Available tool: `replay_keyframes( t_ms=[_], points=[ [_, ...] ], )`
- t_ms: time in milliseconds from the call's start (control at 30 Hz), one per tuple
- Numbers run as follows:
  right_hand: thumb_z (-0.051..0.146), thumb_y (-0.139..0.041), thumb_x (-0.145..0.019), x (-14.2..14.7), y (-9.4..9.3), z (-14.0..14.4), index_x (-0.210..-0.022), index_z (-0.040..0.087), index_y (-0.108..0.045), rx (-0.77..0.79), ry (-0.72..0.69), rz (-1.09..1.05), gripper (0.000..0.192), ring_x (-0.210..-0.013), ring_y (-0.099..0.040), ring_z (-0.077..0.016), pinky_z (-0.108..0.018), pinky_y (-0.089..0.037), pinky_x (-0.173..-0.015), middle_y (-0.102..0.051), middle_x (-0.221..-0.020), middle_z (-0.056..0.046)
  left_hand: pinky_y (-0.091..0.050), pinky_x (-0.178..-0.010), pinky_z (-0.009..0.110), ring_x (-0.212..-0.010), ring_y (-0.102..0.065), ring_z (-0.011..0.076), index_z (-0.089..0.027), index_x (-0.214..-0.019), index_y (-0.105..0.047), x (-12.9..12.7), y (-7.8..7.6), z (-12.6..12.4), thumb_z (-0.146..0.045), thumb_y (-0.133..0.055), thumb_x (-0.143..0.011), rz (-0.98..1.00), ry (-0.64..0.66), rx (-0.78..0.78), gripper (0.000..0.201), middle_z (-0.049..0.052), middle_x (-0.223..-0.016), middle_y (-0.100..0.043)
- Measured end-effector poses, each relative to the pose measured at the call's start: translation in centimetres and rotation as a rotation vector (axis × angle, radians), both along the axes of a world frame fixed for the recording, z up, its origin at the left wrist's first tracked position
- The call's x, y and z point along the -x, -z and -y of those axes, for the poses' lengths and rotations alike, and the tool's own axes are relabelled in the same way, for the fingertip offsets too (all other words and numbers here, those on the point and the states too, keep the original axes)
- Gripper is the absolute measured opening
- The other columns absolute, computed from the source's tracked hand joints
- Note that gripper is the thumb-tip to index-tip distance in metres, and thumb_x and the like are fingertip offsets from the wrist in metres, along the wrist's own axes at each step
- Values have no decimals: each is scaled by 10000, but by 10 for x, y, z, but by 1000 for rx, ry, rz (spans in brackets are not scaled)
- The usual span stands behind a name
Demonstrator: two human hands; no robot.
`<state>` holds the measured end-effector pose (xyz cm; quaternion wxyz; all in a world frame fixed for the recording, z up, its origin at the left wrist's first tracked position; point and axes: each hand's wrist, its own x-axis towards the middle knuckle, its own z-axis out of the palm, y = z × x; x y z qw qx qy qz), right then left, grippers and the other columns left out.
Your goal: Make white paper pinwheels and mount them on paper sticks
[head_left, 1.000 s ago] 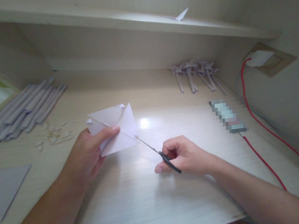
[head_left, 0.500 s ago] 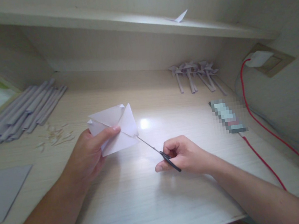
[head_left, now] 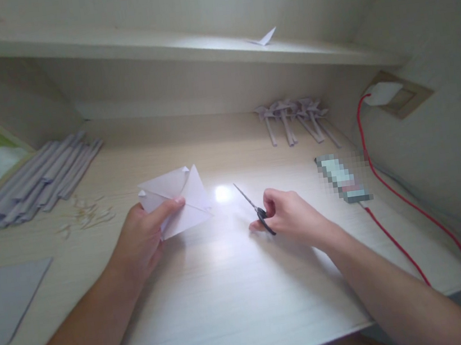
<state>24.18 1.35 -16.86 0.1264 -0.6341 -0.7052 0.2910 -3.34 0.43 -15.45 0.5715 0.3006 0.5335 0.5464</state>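
Note:
A square of white paper, cut along its diagonals and with small folds at some corners, is gripped by my left hand. The thumb presses near the middle of the sheet; the other fingers are mostly hidden underneath. My right hand has its fingers closed around the black handles of a pair of scissors. Their blades look closed and point up and left, apart from the paper's right corner. Both hands are held above the pale wooden desk.
Rolled paper tubes lie at the left, with small sticks before them. Paper sheets sit front left. Paper pinwheels rest at the back right. A blurred phone with a red cable lies right. Above runs a shelf.
The scissors have come away from the paper's right corner, and my right hand has moved right and up with them. My left hand still holds the paper. The view has shifted slightly.

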Motion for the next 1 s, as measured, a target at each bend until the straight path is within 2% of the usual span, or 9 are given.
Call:
replay_keyframes(
  t_ms=[100, 233, 367, 500, 633, 700, 767, 867, 1000],
  points=[
    [481, -871, -710, -6, -1, -4, -651, 222, -537, 7, -22, -9, 426, -586, -460, -143, -285, -246, -533, -575, -611, 31, -583, -644, 248, -721, -742, 215, -118, -946, -783, -4, 6, 2, -290, -954, -581, -22, 28, 11, 438, 73, -851, -807],
    [345, -852, -702, -11, 0, -9, -655, 204, -643, 8, -71, -80, 257, -571, -502, -140, -281, -265, -529, -621, -613, 22, -566, -622, 245, -678, -720, 198, -133, -878, -788, -10, 11, 6, -291, -949, -599, -32, 82, 32, 358, 69, -819, -795],
    [348, -774, -823, -10, -1, -10, -767, 184, -712, -70, -87, -222, 184, -667, -567, -143, -266, -347, -596, -686, -733, -8, -568, -623, 258, -695, -731, 220, -147, -866, -796, -15, 10, 9, -269, -940, -606, -59, 106, 32, 321, 94, -842, -804],
    [431, -689, -941, 0, -4, 0, -952, 180, -717, -147, -90, -403, 253, -701, -583, -134, -257, -427, -646, -682, -788, -6, -567, -653, 262, -723, -731, 220, -150, -903, -796, -16, 9, 12, -280, -938, -618, -104, 137, 37, 345, 95, -888, -812],
    [394, -777, -896, 13, -3, 14, -1127, 187, -744, 17, -232, -760, 312, -699, -620, -133, -260, -474, -651, -724, -823, -12, -547, -662, 273, -718, -717, 220, -138, -938, -793, -17, 14, 14, -352, -938, -626, -122, 198, 27, 406, 75, -874, -806],
    [324, -819, -848, 19, 0, 18, -1129, 186, -774, 103, -281, -895, 317, -742, -662, -146, -277, -506, -688, -757, -872, -34, -545, -676, 287, -700, -709, 221, -141, -937, -789, -20, 17, 15, -400, -932, -618, -115, 232, 12, 435, 58, -844, -798],
    [295, -826, -817, 23, 1, 19, -1065, 178, -797, 122, -288, -938, 276, -761, -699, -163, -306, -549, -733, -772, -872, -47, -547, -689, 304, -704, -712, 231, -139, -945, -789, -23, 18, 15, -422, -921, -613, -108, 254, -6, 456, 55, -830, -794],
    [282, -826, -783, 29, -2, 16, -973, 169, -802, 120, -285, -994, 222, -728, -725, -176, -336, -587, -739, -771, -788, -40, -546, -670, 318, -693, -712, 242, -128, -939, -786, -28, 11, 12, -418, -908, -597, -102, 275, -46, 465, 66, -810, -790],
    [255, -828, -767, 35, -28, 7, -958, 168, -794, 46, -285, -1043, 213, -728, -738, -165, -317, -593, -721, -781, -788, -36, -548, -660, 318, -691, -714, 240, -115, -924, -775, -31, -20, -1, -396, -893, -620, -104, 289, -134, 430, 79, -798, -787]
  ],
)
